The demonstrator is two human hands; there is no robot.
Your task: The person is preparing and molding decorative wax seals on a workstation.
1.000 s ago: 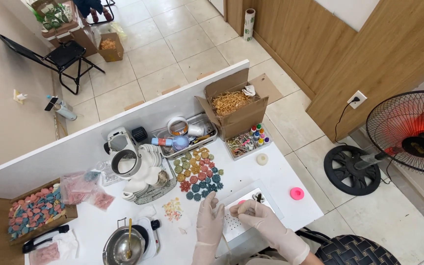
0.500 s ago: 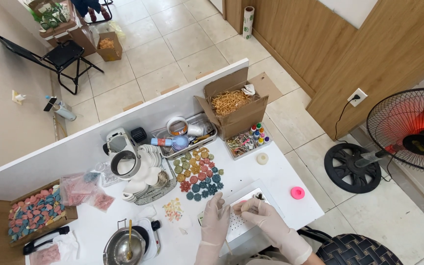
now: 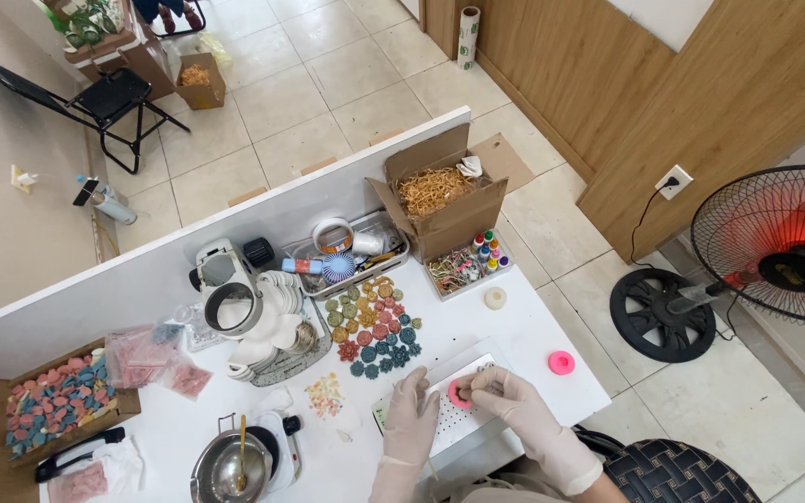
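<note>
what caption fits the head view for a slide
Gloved left hand and right hand press a pink mould on a white tray.
</note>
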